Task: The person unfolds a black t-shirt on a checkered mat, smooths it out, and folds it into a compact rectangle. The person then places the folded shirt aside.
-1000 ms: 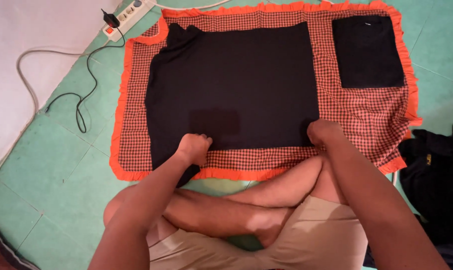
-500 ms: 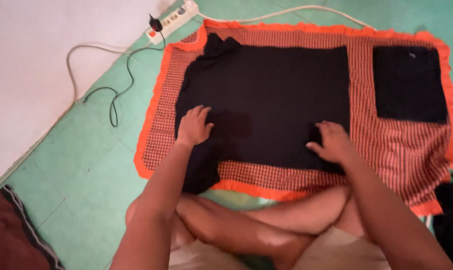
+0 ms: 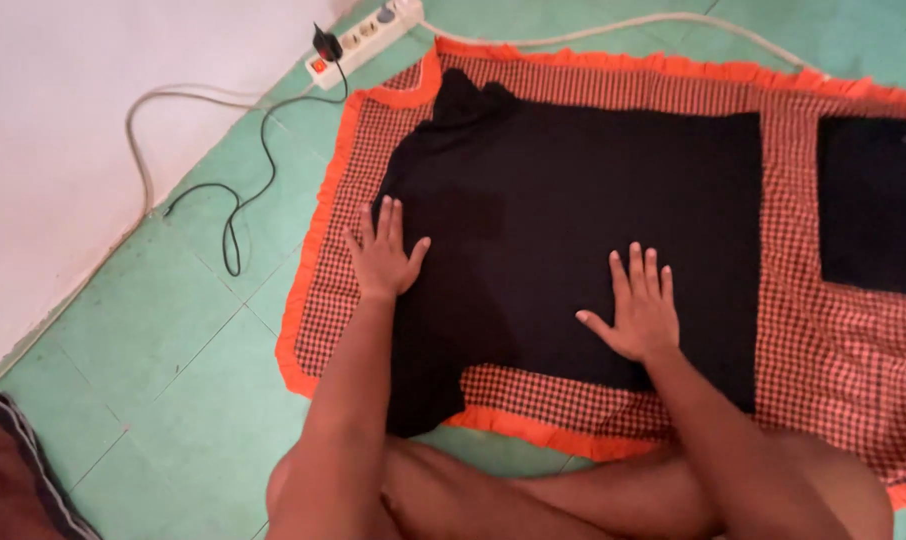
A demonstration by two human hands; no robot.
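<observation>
1. A mat (image 3: pixel 833 350) is spread on the floor (image 3: pixel 173 370), before the crossed legs (image 3: pixel 573 500).
2. A garment (image 3: pixel 563 200) is laid on the mat's left half, its near-left corner hanging over the mat's near edge.
3. The left hand (image 3: pixel 383 258) is laid flat at the garment's left edge; the right hand (image 3: pixel 638 310) is laid flat on its near part.
4. A folded cloth (image 3: pixel 873 200) is placed near the mat's far-right corner.
5. A power strip (image 3: pixel 363 42) and cables (image 3: pixel 223 150) are found beyond the mat's far-left corner, beside the wall (image 3: pixel 63 130).

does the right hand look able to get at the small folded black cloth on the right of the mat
Probably yes. The right hand lies flat on the black garment, and the folded black cloth lies apart on the same checked mat, with only bare mat between them.
</observation>
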